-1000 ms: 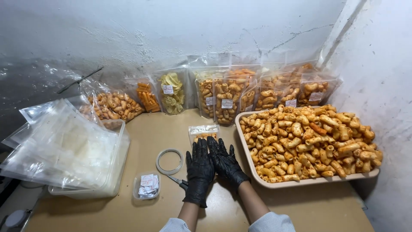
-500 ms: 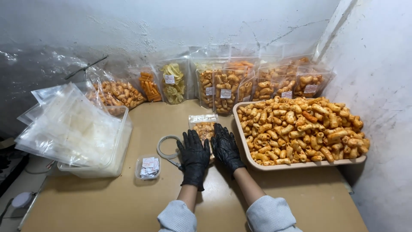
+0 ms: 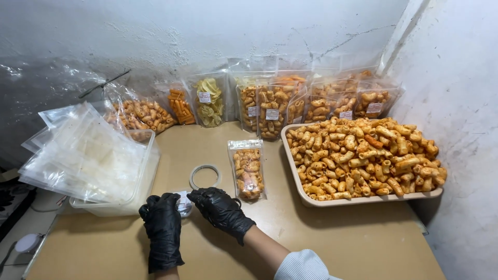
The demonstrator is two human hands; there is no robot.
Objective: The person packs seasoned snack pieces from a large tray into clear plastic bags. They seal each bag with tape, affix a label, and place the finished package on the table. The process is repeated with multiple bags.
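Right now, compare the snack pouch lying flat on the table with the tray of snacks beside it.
The flat pouch is sealed, clear and small; the tray is open, beige and far larger. The pouch holds a modest portion; the tray is heaped high. Both hold the same orange curled snacks and rest on the table.

Glossy black rubbery gloves (image 3: 165,228), clear shiny plastic bags (image 3: 83,155), matt brown tabletop (image 3: 332,238).

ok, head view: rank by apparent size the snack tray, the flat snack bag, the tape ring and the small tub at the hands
1. Snack tray, clearly largest.
2. Flat snack bag.
3. Tape ring.
4. Small tub, mostly hidden between the left hand and right hand, so ring versus tub is unsure.
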